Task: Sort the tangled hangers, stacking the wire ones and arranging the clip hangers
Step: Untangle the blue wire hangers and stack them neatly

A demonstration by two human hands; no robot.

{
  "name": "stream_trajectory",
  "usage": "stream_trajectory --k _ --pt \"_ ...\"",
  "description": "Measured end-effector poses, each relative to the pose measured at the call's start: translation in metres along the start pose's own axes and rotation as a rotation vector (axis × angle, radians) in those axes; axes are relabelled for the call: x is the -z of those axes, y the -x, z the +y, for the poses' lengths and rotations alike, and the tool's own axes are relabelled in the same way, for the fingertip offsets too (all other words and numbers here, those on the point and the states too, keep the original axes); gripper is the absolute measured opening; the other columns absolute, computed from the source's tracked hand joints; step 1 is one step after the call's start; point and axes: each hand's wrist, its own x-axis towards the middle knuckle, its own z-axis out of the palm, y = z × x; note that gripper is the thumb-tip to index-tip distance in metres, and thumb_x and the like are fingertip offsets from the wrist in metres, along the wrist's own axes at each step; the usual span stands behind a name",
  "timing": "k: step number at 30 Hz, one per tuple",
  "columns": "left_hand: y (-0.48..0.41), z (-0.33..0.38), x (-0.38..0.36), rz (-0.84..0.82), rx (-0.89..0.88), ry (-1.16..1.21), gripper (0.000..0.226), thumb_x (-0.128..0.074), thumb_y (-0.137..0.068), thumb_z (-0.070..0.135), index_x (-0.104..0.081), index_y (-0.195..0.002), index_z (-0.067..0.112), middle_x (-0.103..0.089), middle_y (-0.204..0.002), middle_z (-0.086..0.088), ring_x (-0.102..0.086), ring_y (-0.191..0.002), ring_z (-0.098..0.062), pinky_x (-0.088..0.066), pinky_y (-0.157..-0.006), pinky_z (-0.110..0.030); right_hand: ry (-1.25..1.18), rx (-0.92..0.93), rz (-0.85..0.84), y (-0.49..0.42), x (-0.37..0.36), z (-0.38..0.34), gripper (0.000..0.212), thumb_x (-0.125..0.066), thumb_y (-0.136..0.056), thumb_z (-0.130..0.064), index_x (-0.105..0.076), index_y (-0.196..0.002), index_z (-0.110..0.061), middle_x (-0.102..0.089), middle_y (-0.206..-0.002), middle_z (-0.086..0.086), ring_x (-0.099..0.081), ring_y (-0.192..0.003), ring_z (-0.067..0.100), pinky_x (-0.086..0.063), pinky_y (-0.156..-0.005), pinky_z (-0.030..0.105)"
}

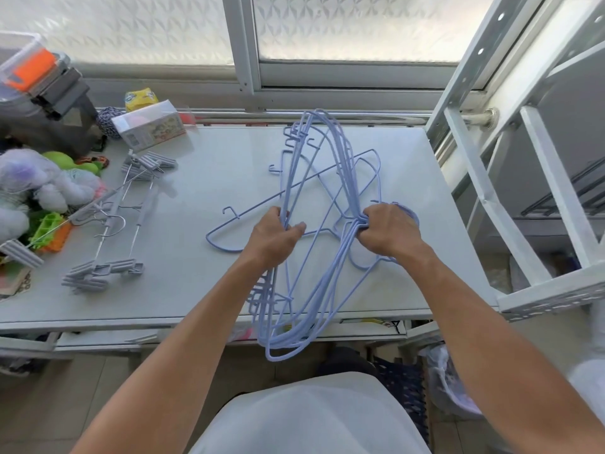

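The sorting looks roughly halfway to me. The grey clip hangers with metal hooks and ribbed plastic clips are already lying apart on the left side of the white tabletop, close together but not neatly lined up, so they probably still want arranging. The pale blue coated wire hangers are mostly gathered into one bundle held upright over the middle of the table, its lower end hanging past the near edge. They are not stacked yet: the frames splay at different angles, and one stray blue wire hanger lies crosswise, low over the table behind the bundle and reaching out to its left; I cannot tell whether it is caught in the others. The left hand has its fingers curled round several wires on one side of the bundle, thumb pressed across them. The right hand is a tight fist clamped on the bunched necks, the hooks poking out behind its knuckles. Both forearms reach straight forward, wrists level.
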Motion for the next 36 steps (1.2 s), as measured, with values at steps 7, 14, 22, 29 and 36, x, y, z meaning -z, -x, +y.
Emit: stream_trajectory --k 7,14,22,29,36 --pt "-0.002 0.004 0.004 -0.180 0.102 0.329 0.038 -0.038 -0.102 0.038 -0.066 -0.100 0.012 -0.069 -0.092 -0.008 -0.061 -0.073 -0.015 -0.047 -0.067 -0.027 -0.069 -0.060 0.065 0.010 0.009 0.032 0.018 -0.062 -0.083 -0.033 -0.062 -0.071 -0.020 -0.063 -0.073 0.010 -0.061 -0.074 0.031 -0.043 -0.063 0.029" --pt "0.004 -0.013 -0.019 -0.124 -0.218 -0.625 0.017 -0.064 -0.082 0.043 -0.068 -0.087 0.028 -0.063 -0.073 0.006 -0.062 -0.072 -0.018 -0.048 -0.063 -0.028 -0.114 -0.102 0.065 0.012 0.014 0.050 0.019 -0.066 -0.081 -0.032 -0.061 -0.066 -0.024 -0.055 -0.062 0.001 -0.054 -0.065 0.025 -0.040 -0.062 0.026" --pt "0.005 0.001 -0.018 -0.013 -0.297 -0.383 0.017 -0.055 -0.091 0.020 -0.063 -0.087 0.006 -0.059 -0.059 -0.006 -0.052 -0.054 -0.020 -0.041 -0.053 -0.025 -0.259 -0.120 0.106 0.011 0.019 0.057 0.021 -0.068 -0.077 -0.035 -0.070 -0.068 -0.016 -0.068 -0.066 0.005 -0.065 -0.067 0.027 -0.052 -0.060 0.034" --pt "0.001 -0.013 0.006 0.111 -0.212 -0.159 0.019 -0.055 -0.094 0.024 -0.063 -0.081 0.012 -0.060 -0.054 -0.003 -0.046 -0.039 -0.006 -0.036 -0.046 -0.021 -0.272 -0.047 0.117 0.006 0.035 0.051 0.024 -0.074 -0.078 -0.040 -0.075 -0.074 -0.016 -0.071 -0.073 0.008 -0.065 -0.072 0.027 -0.055 -0.066 0.037" --pt "0.001 -0.030 0.009 -0.021 0.165 0.223 0.064 -0.028 -0.097 0.060 -0.063 -0.086 0.008 -0.064 -0.060 -0.006 -0.053 -0.047 -0.022 -0.039 -0.050 -0.026 -0.018 -0.069 -0.031 -0.004 0.013 0.017 0.023 -0.064 -0.077 -0.047 -0.063 -0.075 -0.024 -0.069 -0.090 0.006 -0.065 -0.089 0.029 -0.043 -0.068 0.029"
